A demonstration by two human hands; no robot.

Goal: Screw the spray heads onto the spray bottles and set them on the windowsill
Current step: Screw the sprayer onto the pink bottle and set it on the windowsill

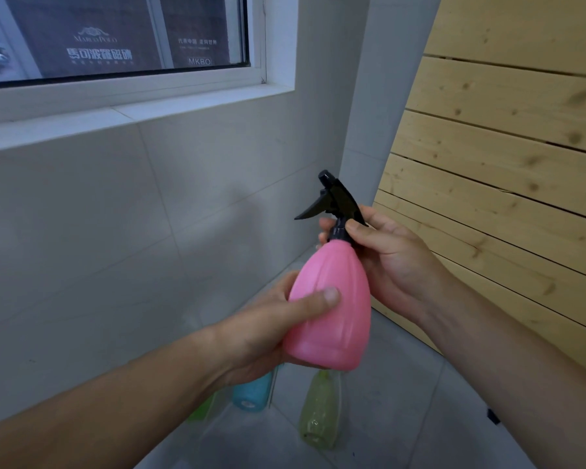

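Pink bottle point(329, 309) held tilted in mid-air below the windowsill point(122, 121), black spray head point(335, 201) seated on its neck. Looks like the tightening step; next, a final twist, then lift to the sill. Right hand point(393, 262) fingers pinch the collar, left hand point(268, 330) wraps the body.

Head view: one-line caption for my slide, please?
Left hand steadies pink bottle; right hand grips black spray head at its neck.

Bottle point(329, 306) between both hands, windowsill point(122, 116) above left.
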